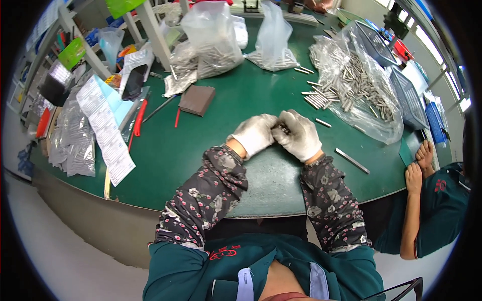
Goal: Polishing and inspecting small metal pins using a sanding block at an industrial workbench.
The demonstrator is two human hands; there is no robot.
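Note:
My left hand (254, 134) and my right hand (299, 135) wear white work gloves and meet above the middle of the green table. Both are closed, fingertips together. Between them shows something small and dark, mostly hidden by the fingers, so its kind is unclear. Just to the right of my right hand lies a single short metal pin (323, 123). A longer flat metal bar (352, 161) rests farther right, nearer the table's front edge. Beyond my left hand sits a brown square block (197, 100).
Metal pins (355, 83) spill across a clear plastic bag at the right. Plastic bags (213, 40) of parts stand at the back. Left are papers (104, 125), a phone (134, 82) and red-handled pliers (140, 118). A co-worker's hands (419, 163) rest at the right edge, near blue baskets (409, 98).

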